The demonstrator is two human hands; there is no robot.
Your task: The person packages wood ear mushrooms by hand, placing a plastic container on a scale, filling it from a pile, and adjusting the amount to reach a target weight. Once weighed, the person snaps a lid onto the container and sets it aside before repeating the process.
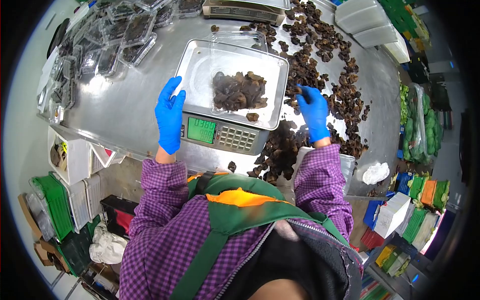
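A metal tray (196,70) rests on a digital scale (245,138) with a lit green display. On the tray sits a clear plastic punnet holding a heap of dark brown wood ear mushrooms (240,91), its lid folded back; one loose piece (252,117) lies by its near edge. My left hand (170,117), in a blue glove, is at the tray's left edge, thumb and fingers apart and nothing held. To the right of the tray, my gloved right hand (313,112) pinches a small brown mushroom piece (299,89) between its fingertips.
Loose mushrooms (345,95) spread over the steel table (135,110) on the right and before me. Filled clear punnets (137,30) pile up at the back left. Another scale (245,12) stands at the back, near stacked white containers (365,22). A crumpled white bag (375,173) lies right.
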